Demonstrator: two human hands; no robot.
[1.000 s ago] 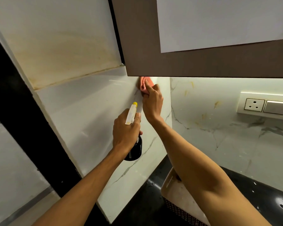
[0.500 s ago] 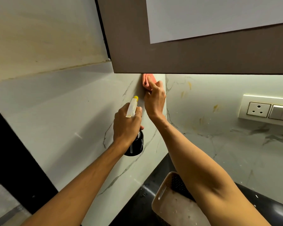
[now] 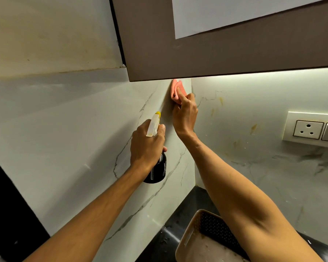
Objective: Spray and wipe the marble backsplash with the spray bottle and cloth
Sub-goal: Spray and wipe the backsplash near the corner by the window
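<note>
Under the matte brown cabinet (image 3: 216, 53), glossy white marble backsplash (image 3: 74, 129) w/ thin grey veins wraps the corner above a black counter (image 3: 180, 214). Left hand (image 3: 146, 146) grips the spray bottle (image 3: 156, 171) by its neck (dark rounded body, white head, yellow tip) close to the left slab; right hand (image 3: 185, 116) pinches the folded pink cloth (image 3: 175, 88) against the marble just below the cabinet edge. Vs 0.5 s ago: cloth at same top-corner spot, both grips unchanged.

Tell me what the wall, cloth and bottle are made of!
Wall: looks like polished marble or marble-look tile; it is white with grey veins and a faint sheen.
Cloth: soft pink fabric; it folds and bunches.
Bottle: probably plastic, with a glossy black body and whitish sprayer.
</note>
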